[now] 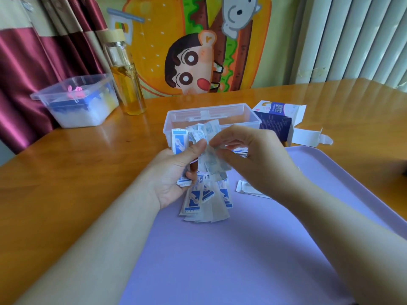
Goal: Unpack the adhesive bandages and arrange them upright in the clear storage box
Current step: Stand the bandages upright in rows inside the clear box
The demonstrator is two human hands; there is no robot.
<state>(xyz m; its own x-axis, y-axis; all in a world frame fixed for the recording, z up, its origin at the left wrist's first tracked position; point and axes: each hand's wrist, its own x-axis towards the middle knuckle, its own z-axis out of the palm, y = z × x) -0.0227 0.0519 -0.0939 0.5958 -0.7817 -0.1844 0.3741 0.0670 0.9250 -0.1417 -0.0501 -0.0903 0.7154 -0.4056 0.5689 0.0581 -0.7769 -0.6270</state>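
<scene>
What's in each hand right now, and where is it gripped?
Both hold one bundle of wrapped adhesive bandages: the left hand grips its middle, the right hand pinches strips in its upper half.

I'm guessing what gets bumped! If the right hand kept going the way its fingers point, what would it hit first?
The bandages. The right hand points its fingers across at the bunch the left hand grips, and they seem to touch it now. Beyond that likely comes the left thumb, though depth is unclear.
</scene>
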